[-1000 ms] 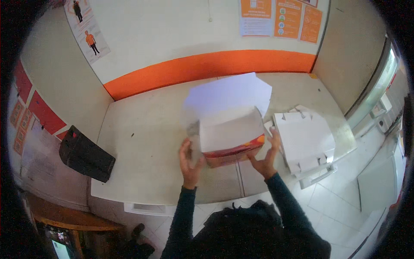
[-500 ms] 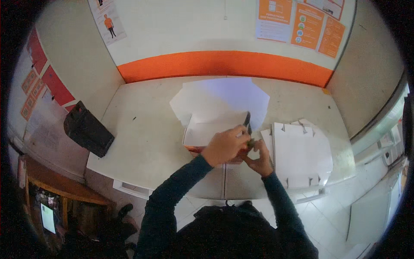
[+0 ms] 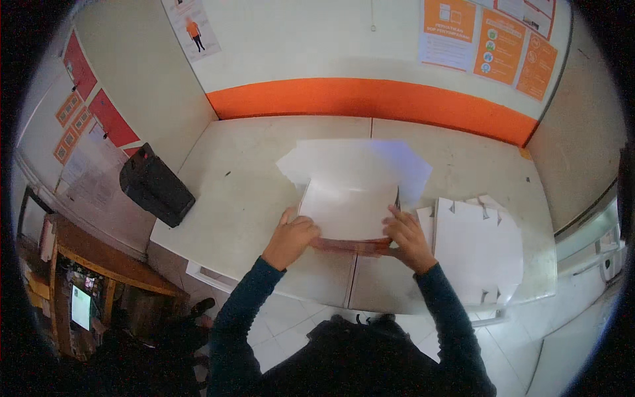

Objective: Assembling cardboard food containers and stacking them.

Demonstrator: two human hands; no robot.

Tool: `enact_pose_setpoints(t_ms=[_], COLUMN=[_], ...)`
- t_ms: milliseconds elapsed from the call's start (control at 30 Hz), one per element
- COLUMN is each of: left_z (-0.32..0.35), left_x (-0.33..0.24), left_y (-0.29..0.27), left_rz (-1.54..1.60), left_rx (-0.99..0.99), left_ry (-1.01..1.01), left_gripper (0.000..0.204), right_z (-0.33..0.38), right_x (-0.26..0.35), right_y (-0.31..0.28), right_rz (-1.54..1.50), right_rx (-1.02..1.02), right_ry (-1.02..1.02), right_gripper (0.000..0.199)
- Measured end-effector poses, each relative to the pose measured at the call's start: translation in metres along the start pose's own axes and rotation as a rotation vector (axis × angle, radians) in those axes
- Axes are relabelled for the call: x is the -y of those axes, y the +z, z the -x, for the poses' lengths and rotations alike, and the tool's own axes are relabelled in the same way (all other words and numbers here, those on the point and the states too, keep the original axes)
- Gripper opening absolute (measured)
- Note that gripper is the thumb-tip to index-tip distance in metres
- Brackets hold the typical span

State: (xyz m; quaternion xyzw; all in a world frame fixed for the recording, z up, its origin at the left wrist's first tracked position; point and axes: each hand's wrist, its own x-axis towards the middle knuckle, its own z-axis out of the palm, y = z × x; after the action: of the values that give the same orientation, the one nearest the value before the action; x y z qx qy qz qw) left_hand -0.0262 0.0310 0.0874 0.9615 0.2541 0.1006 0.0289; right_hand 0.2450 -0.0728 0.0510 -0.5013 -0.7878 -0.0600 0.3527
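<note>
From where I stand, the white cardboard box [image 3: 350, 210] sits mid-surface, its red-orange wall facing six, its wide flap [image 3: 344, 159] spread toward twelve. The left hand [image 3: 290, 239] is clamped on the near corner at eight; the right hand [image 3: 407, 238] pinches the one at four, thumb low in front. I'd press both corners evenly, keeping the folds square and the thin card unbuckled. At half past three, flat white card blanks [image 3: 473, 248] lie on the pale surface [image 3: 248, 155]; a black container [image 3: 157, 188] stands at nine. Beyond, an orange band [image 3: 370, 99] crosses the wall at twelve, posters [image 3: 486, 43] at one.
</note>
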Motion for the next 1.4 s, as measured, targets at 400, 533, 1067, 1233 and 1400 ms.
enact_pose_setpoints(t_ms=[400, 533, 1067, 1233, 1400], left_z=[-0.004, -0.039, -0.085, -0.08, -0.057], left_x=[0.011, 0.034, 0.075, 0.074, 0.057], left_y=[0.02, 0.023, 0.062, 0.066, 0.056], left_rz=[0.728, 1.425, 1.747, 1.736, 1.816], left_rx=[-0.439, -0.695, -0.184, -0.205, -0.393], left_ry=[-0.012, -0.555, -0.591, -0.598, -0.617], left_gripper=[0.017, 0.036, 0.044, 0.046, 0.043], right_z=[0.011, -0.008, -0.046, -0.043, 0.003], right_x=[0.021, -0.006, -0.027, -0.023, -0.003], right_y=[0.024, 0.035, 0.057, 0.061, 0.028], right_rz=[-0.383, -1.215, -1.573, -1.454, -1.305], right_rx=[-0.563, -0.729, -0.654, -0.614, -0.419], right_ry=[0.341, 1.309, 1.123, 1.09, 1.34], right_gripper=[0.05, 0.06, 0.047, 0.054, 0.076])
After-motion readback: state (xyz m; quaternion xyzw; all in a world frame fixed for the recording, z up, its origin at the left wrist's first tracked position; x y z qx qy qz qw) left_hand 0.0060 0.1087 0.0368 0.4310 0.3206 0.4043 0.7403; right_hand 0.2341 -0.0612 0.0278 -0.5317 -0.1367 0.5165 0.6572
